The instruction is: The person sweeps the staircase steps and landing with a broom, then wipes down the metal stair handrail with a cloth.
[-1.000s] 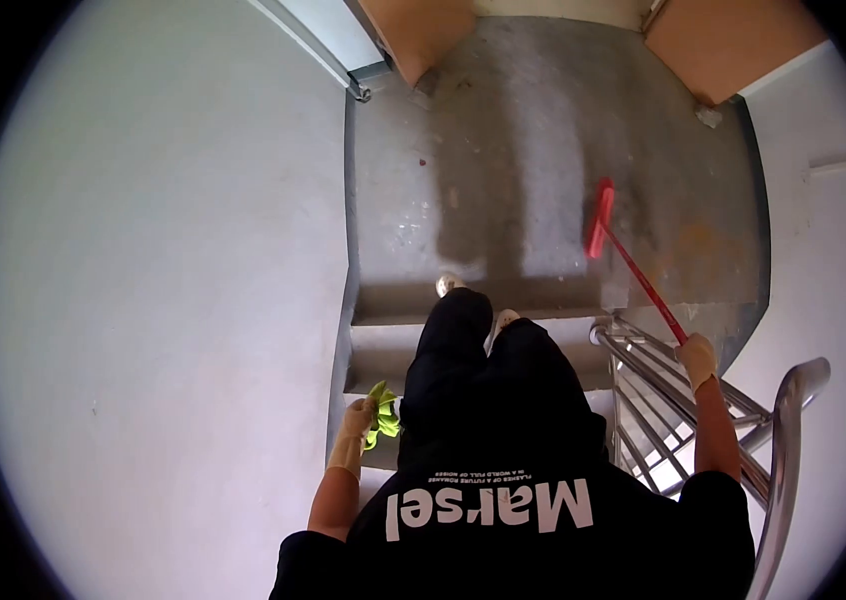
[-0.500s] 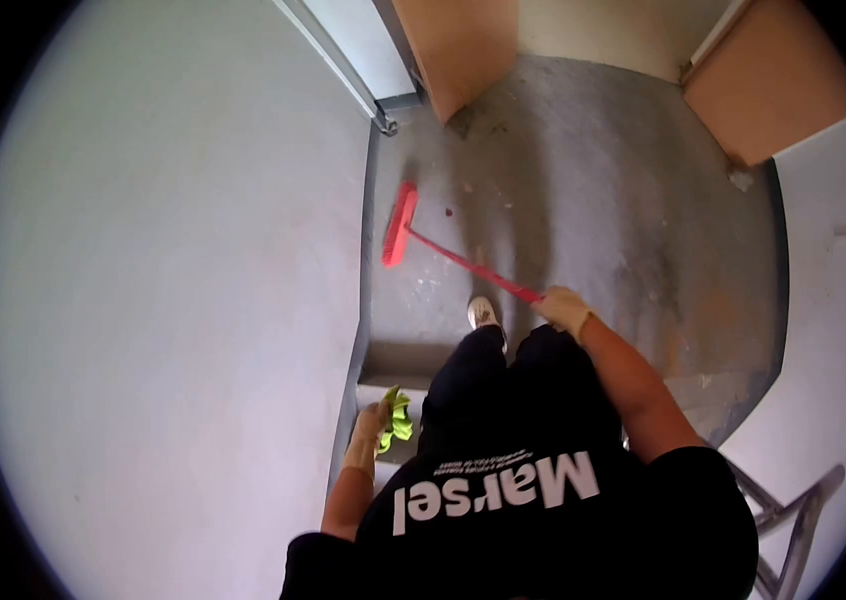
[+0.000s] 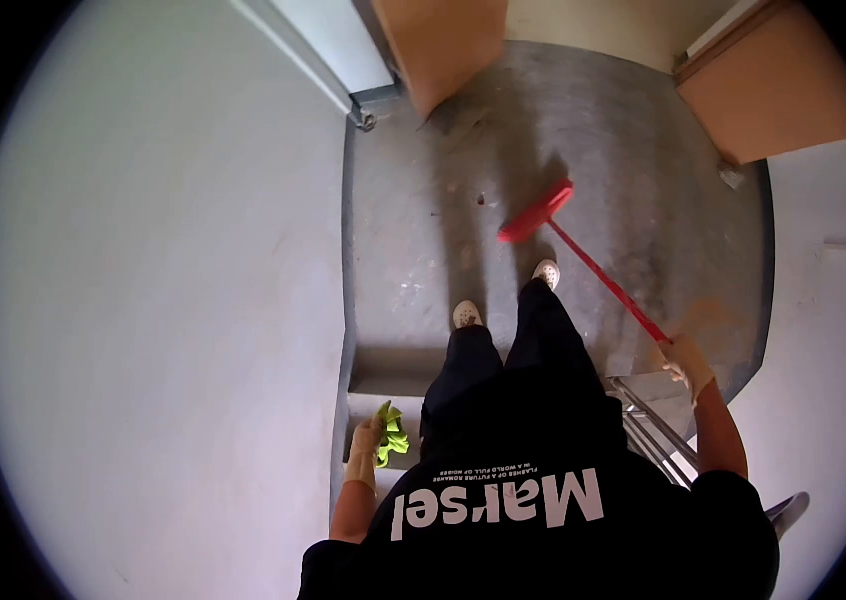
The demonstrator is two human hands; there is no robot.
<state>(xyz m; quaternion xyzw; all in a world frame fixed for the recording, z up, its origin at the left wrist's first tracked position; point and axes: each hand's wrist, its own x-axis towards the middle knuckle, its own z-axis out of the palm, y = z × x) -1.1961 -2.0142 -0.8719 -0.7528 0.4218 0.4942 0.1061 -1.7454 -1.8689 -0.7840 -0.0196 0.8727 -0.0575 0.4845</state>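
My right hand [image 3: 685,364], in a pale glove, is closed round the upper end of the handle of a red broom [image 3: 607,283]. The broom's head [image 3: 535,212] is on the grey floor in front of my feet, its handle slanting back toward my right side. Low at my left side, my gloved left hand [image 3: 367,436] grips a crumpled yellow-green cloth [image 3: 391,436]. That hand is close to the pale wall, above a step.
A pale wall [image 3: 173,280] runs along my left. Beside my right hip stands a metal railing [image 3: 653,440]. Brown doors [image 3: 778,75] stand at the far end. Small dark debris [image 3: 481,199] lies on the floor [image 3: 413,240]. A step edge [image 3: 393,372] is by my left foot.
The broom has swung from the left wall across to the right, and my right hand has moved right and back with it. My right foot has come into view. The cloth stays in my left hand.
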